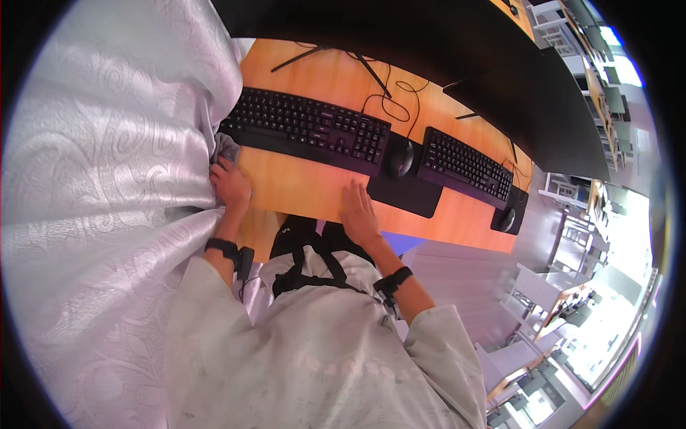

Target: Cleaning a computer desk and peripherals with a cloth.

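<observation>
At the left end of a wooden desk (292, 179), my left hand (231, 185) holds a crumpled grey cloth (228, 148) against the desktop, close beside the curtain. Flat near the front edge rests my right hand (359, 213), with nothing in it. Beyond both hands lies a black keyboard (316, 126) with a wrist rest. A black mouse (401, 158) sits right of it on a dark mouse pad (408, 197), whose near left corner is close to my right fingertips.
A silvery patterned curtain (118, 161) hangs along the left side. A second keyboard (466, 165) and mouse (506, 220) lie farther right. Two dark monitors, the nearer one (375, 29) and another (563, 118), stand along the back. Loose cables (399, 110) run behind the keyboards.
</observation>
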Tool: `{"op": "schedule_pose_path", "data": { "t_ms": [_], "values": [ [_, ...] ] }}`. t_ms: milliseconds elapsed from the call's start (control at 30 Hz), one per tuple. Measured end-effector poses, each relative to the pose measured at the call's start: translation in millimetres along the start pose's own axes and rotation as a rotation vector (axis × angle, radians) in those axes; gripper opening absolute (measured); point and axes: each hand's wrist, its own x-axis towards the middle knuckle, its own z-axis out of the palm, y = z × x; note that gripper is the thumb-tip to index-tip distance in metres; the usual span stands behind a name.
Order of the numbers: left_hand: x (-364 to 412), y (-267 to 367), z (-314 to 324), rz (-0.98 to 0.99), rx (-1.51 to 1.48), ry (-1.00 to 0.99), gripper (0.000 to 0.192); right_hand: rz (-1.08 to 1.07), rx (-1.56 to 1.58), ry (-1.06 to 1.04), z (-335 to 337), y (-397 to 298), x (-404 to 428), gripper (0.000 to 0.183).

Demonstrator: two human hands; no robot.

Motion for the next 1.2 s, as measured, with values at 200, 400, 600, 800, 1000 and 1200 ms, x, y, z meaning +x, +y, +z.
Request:
{"op": "schedule_pose_path", "data": {
  "t_ms": [200, 400, 600, 800, 1000, 1200],
  "values": [
    [-93, 122, -21, 0.279, -0.288, -0.020, 0.063, -0.041, 0.201, 0.163, 30, 32, -15, 0.054],
    [-160, 199, -46, 0.729, -0.699, -0.038, 0.030, 0.208, 0.464, 0.403, 21, 49, -37, 0.048],
    [-50, 45, -31, 0.309, -0.200, 0.017, 0.041, 0.190, -0.018, 0.399, 16, 79, -83, 0.050],
    [-124, 135, -32, 0.382, -0.328, -0.176, 0.037, 0.250, -0.071, 0.400, 26, 101, -101, 0.050],
    [-273, 278, -55, 0.961, -0.805, -0.569, 0.036, 0.298, 0.621, 0.396, -12, 116, -110, 0.043],
    [-287, 305, -105, 1.113, -1.157, -1.103, 0.062, 0.640, 1.145, 0.592, -44, 159, -213, 0.058]
  ]
}}
